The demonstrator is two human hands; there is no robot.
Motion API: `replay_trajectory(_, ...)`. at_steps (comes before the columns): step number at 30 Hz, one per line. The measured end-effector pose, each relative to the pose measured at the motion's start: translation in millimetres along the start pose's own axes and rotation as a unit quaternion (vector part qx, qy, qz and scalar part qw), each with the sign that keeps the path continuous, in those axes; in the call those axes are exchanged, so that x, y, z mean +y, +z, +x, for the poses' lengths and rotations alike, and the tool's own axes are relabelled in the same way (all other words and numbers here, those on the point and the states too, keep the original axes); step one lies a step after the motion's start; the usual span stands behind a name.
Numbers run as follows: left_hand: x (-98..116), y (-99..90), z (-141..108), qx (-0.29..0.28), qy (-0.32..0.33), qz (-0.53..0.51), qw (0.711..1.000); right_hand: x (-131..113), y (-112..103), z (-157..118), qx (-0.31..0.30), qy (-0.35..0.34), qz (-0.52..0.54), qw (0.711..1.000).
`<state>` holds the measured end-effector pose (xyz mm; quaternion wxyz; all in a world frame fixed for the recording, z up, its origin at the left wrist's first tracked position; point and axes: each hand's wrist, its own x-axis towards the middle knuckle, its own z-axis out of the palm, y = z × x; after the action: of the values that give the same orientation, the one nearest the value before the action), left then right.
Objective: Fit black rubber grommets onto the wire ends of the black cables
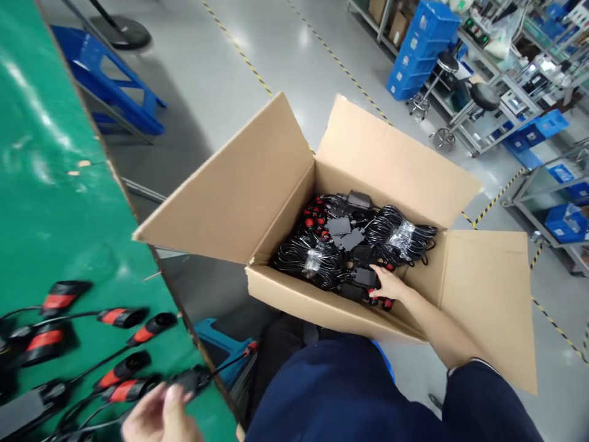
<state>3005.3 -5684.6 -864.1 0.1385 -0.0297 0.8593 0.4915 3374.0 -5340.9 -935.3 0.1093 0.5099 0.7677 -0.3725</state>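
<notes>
An open cardboard box (271,307) holds black cable coils (317,261) bound with clear wrap, flat black modules (339,226) and red-and-black connectors (315,216). Inside it, near the right front, my right hand (386,285) reaches down with fingers spread, touching or just above red connectors and a black module (365,277). My left hand (161,417) is at the bottom of the view over the green table, thumb and fingers close together beside a black cable part (191,379); whether they grip it is unclear. More red-and-black connectors (120,317) lie on the table to its left.
The green table (55,215) runs along the left, its edge close to the box. A blue stool (110,73) stands behind it and a teal stool (221,347) below its edge. Stacked blue bins (421,49), black round stools (485,96) and metal carts stand at the upper right.
</notes>
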Motion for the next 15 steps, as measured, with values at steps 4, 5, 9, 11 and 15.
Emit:
replay_trajectory(4,29,42.6,15,-0.072,0.084,-0.014,0.994,11,32,12,0.006,0.0,-0.006,1.0)
replay_trajectory(5,35,47.9,14,-0.092,0.093,-0.001,0.991,14,33,12,0.007,-0.008,0.001,1.0)
replay_trajectory(9,44,51.2,6,-0.131,0.1,0.033,0.986,30,24,-7,-0.004,-0.042,0.056,0.998)
replay_trajectory(11,42,48.2,3,-0.137,0.104,0.039,0.984,31,24,-25,-0.015,-0.048,0.083,0.995)
replay_trajectory(15,38,43.9,1,-0.173,0.122,0.06,0.975,18,34,-58,-0.05,-0.04,0.114,0.991)
